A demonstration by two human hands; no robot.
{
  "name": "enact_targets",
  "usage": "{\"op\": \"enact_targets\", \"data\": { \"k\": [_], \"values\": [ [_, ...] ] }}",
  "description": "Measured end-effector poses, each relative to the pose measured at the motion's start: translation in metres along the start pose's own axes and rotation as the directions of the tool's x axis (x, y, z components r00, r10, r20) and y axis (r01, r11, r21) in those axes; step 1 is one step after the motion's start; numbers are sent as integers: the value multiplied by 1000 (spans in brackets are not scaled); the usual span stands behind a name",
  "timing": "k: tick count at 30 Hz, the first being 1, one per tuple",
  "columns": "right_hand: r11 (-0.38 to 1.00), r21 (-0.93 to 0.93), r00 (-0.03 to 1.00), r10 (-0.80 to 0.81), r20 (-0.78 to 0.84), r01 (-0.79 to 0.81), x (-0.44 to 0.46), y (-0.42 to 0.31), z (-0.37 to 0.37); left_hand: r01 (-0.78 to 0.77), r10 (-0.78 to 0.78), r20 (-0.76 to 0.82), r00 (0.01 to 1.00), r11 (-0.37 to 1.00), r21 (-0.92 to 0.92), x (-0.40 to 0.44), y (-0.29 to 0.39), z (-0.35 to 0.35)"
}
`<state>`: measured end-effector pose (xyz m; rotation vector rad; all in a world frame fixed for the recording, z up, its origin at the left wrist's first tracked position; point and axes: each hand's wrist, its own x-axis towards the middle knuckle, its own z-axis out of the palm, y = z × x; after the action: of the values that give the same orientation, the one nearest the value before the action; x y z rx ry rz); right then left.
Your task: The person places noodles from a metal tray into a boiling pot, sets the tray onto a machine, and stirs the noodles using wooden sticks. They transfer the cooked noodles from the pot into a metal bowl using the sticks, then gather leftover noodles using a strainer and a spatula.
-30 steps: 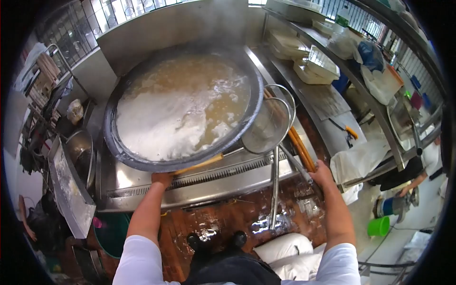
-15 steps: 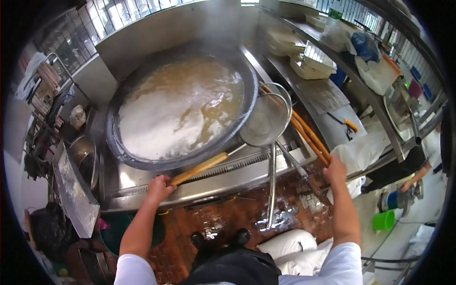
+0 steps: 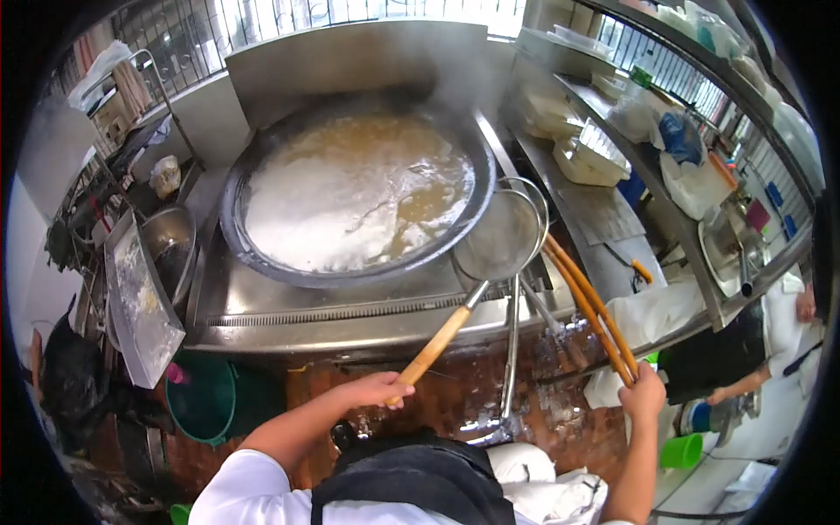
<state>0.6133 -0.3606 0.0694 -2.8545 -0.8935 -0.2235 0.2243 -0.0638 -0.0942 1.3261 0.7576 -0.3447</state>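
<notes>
My left hand (image 3: pixel 382 389) is closed on the end of the wooden handle (image 3: pixel 435 348) of a round mesh strainer (image 3: pixel 497 234), which lies beside the big pan. A pair of long wooden sticks (image 3: pixel 593 302) is gripped in my right hand (image 3: pixel 643 391); their far ends reach up past the strainer. The wide dark-rimmed pan (image 3: pixel 350 278) holds steaming, foamy liquid. A second strainer ring overlaps the first, and its metal handle (image 3: pixel 512 350) hangs over the counter edge.
Plastic tubs (image 3: pixel 591 164) and an orange-handled tool (image 3: pixel 641 270) sit on the right counter. At left are a metal tray (image 3: pixel 142 302) and a green bin (image 3: pixel 201 401). White sacks (image 3: pixel 560 492) lie near my legs. Another person's arm (image 3: pixel 742 386) shows at right.
The strainer's wooden handle has swung toward me with my left hand. My right hand has moved down and right, drawing the sticks back from the pan's side. The view has shifted.
</notes>
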Motion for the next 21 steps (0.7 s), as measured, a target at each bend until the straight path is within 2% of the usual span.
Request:
{"op": "enact_targets", "data": {
  "k": [3, 5, 6, 7, 9, 11, 12, 13, 15, 17, 21],
  "values": [
    [999, -38, 1000, -8, -2, 8, -12, 4, -20, -125, 111, -92, 990, 980, -156, 8, 10, 41],
    [998, -60, 1000, -24, -2, 23, -19, 10, -26, -217, 207, -70, 976, 953, -211, 16, 22, 59],
    [999, -47, 1000, -24, -5, 24, -24, 10, -31, -238, 237, -20, 971, 963, -123, 30, 17, 64],
    [998, -59, 1000, -25, -9, 24, -28, 10, -32, -258, 259, 7, 966, 959, 118, 35, 19, 64],
    [996, -81, 999, -24, -39, 20, -36, 13, -34, -178, 200, -43, 979, 937, 300, 48, 11, 56],
    [995, -81, 995, -60, -74, 54, -45, 24, -38, -279, 359, -291, 887, 918, 281, 72, -20, 36],
    [996, -83, 996, -51, -71, 45, -51, 26, -44, -243, 335, -345, 877, 928, 283, 57, -9, 24],
    [996, -87, 997, -39, -68, 33, -59, 27, -52, -219, 355, -465, 811, 921, 321, 51, -13, 19],
    [997, -78, 998, -31, -52, 27, -66, 21, -68, -220, 219, -192, 957, 975, 18, 24, 13, 4],
    [996, -91, 998, -25, -55, 20, -72, 25, -77, -55, 60, -321, 945, 998, 26, 12, 25, 6],
    [990, -139, 997, -14, -75, 3, -85, 19, -95, -27, 9, -286, 958, 998, -58, 19, 20, -11]
  ]
}}
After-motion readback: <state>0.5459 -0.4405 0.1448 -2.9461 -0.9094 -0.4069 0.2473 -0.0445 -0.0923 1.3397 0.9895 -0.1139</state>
